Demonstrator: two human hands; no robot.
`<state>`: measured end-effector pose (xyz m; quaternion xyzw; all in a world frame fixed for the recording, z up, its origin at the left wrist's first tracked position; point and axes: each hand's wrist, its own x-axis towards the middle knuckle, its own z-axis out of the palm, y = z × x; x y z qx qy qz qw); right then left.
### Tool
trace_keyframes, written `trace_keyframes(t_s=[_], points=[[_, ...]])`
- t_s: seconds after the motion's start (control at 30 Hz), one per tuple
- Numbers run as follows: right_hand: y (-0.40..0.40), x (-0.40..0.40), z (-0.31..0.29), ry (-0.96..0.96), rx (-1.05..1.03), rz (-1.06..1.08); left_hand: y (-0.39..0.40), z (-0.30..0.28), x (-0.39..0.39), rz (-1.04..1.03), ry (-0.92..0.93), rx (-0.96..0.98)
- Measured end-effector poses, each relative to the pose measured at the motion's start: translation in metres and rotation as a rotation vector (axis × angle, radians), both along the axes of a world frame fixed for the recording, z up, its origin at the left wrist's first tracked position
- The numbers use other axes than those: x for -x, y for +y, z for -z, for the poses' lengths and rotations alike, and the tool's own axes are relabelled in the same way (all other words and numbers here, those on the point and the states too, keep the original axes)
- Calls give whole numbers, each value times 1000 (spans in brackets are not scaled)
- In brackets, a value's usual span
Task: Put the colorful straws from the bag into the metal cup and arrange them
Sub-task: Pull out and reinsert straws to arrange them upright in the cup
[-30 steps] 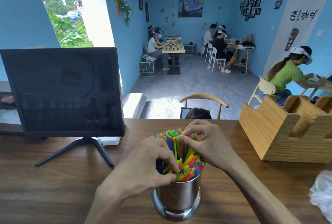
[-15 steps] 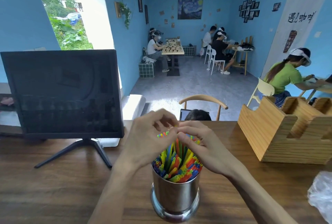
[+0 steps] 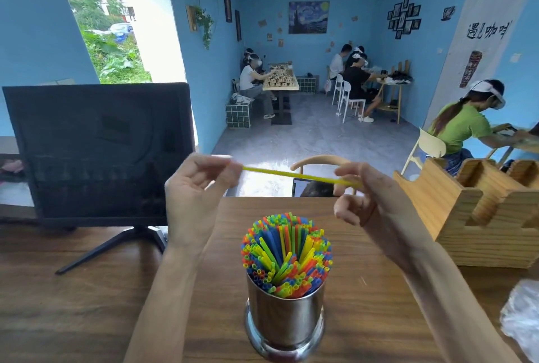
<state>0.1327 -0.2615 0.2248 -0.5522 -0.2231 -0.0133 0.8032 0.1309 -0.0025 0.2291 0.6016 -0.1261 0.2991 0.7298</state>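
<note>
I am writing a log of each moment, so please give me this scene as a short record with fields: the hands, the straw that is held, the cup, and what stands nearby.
left hand: pinches one end of the yellow straw
right hand: pinches the other end
yellow straw: held roughly level, above the cup, apart from the others
metal cup: upright on the wooden table, full of colorful straws
nearby: dark monitor at left, wooden organizer at right, plastic bag at right edge

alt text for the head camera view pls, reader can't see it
Two bare hands hold a single yellow straw level above a metal cup packed with colorful straws; the left hand pinches one end, the right hand the other. The cup stands on a wooden table, between a dark monitor and a wooden organizer.
</note>
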Motion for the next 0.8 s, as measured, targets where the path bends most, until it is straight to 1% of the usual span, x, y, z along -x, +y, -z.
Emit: trace_keyframes(t_s=[0.07,0.1,0.17,0.2,0.23,0.3,0.4,0.47,0.57,0.63,0.7,0.73,0.8], points=[[-4,-3,-5,-35,-42,44,5,11,2,85,105,-147],[-4,-4,-6,-69,-36,95,6,15,3,136,159,-261],[-2,-6,-11,-153,9,253,7,24,7,166,251,-585],[-1,-7,-12,-204,39,327,6,28,9,131,252,-746],[0,-8,-13,-256,66,381,5,31,12,97,227,-858],[5,-9,-11,-329,135,427,2,32,19,127,217,-915],[17,-9,4,-370,263,431,2,30,23,350,277,-1028],[23,-6,8,-387,222,464,5,28,24,447,296,-1054],[22,-3,5,-443,67,538,7,27,24,485,283,-1032],[19,-2,4,-468,79,537,9,28,25,517,276,-1043],[22,-2,9,-447,221,477,10,31,26,539,261,-1101],[24,-2,16,-425,329,436,8,32,26,530,251,-1117],[28,-6,30,-399,566,385,3,34,25,472,239,-1091]])
